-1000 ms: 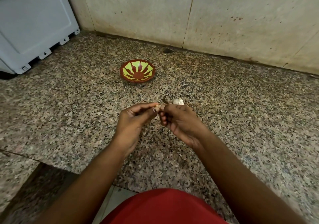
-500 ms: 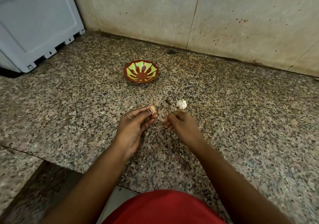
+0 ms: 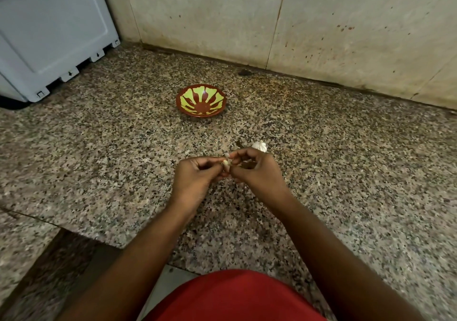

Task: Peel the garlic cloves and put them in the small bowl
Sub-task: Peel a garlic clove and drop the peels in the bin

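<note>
Here both hands meet low over the counter (image 3: 346, 172), fingertips drawn together on one clove (image 3: 226, 163); the left hand (image 3: 197, 176) pinches it between thumb and curled fingers, and the right hand (image 3: 257, 169) pinches at its upper end, where a pale scrap of skin seems to stand up, though it is too small to be sure; the clove sits right in the gap between the two hands, pale and partly hidden, so its long axis cannot be read with certainty; it looks roughly upright. The bowl (image 3: 183, 103) lies straight ahead beyond the hands, well apart from them, and shows no cloves inside; it is a little nearer the left hand's side, so the left hand, which carries the clove, would likely make the reach forward once the skin is off. The bulb (image 3: 259, 145) rests on the counter just beyond the right hand's knuckles, with a dark scrap (image 3: 239, 144) beside it; peeling appears still in hand.
</note>
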